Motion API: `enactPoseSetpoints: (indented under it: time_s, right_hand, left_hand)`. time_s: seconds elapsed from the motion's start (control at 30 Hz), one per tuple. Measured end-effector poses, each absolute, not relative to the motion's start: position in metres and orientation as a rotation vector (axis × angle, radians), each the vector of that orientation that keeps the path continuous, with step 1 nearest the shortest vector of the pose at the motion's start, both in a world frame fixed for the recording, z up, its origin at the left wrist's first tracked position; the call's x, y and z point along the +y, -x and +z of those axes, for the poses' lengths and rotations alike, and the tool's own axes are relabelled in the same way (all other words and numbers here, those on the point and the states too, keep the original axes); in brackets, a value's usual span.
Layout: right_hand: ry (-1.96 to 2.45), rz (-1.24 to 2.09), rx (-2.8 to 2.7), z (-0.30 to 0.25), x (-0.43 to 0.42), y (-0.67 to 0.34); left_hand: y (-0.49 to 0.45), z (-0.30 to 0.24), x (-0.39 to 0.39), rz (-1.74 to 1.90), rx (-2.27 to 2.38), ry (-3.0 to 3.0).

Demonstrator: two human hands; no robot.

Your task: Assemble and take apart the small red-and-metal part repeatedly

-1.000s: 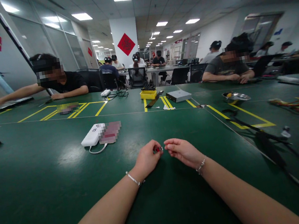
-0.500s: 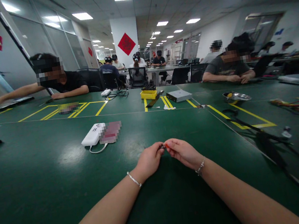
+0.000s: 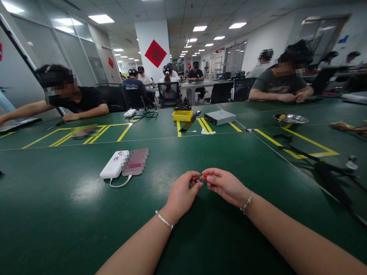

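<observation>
Above the green table (image 3: 174, 251), my two hands meet fingertip to fingertip near the middle of the view. My right hand (image 3: 226, 186) pinches a small orange-red piece (image 3: 205, 176) between thumb and forefinger. A small dark, metallic-looking piece (image 3: 199, 179) sits in the closed fingertips of my left hand (image 3: 183, 195), right beside the orange one. Both pieces are too small and too covered by fingers to name their kind. Whether they touch or are joined, I cannot tell.
Beyond my left hand lie a white power bank (image 3: 115, 165) with a short cable and a blurred-out flat item (image 3: 135, 162). Farther back are a yellow bin (image 3: 182, 116), a grey box (image 3: 219, 117) and a metal dish (image 3: 290, 118). Black cables (image 3: 329, 178) run along the right. Co-workers sit across the table.
My left fingers have lifted and loosened a little around the dark piece. More of the orange-red piece now shows at my right fingertips.
</observation>
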State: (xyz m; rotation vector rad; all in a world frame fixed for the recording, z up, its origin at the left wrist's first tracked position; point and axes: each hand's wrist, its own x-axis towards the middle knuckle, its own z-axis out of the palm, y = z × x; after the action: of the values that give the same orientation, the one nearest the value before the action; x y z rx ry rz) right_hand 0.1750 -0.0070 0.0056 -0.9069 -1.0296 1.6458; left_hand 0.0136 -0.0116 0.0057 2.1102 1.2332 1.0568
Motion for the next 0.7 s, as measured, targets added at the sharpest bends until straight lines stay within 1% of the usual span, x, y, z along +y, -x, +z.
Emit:
enactPoseSetpoints:
  time_s: [0.47, 0.7]
  right_hand:
    - [0.872, 1.714, -0.966, 0.0044, -0.0053, -0.1761]
    - [0.880, 1.682, -0.950, 0.0046, -0.0059, -0.1761]
  left_hand:
    - [-0.0114, 0.0083, -0.0129, 1.103, 1.276, -2.161]
    - [-0.0110, 0.0093, -0.0129, 1.060, 1.310, -2.147]
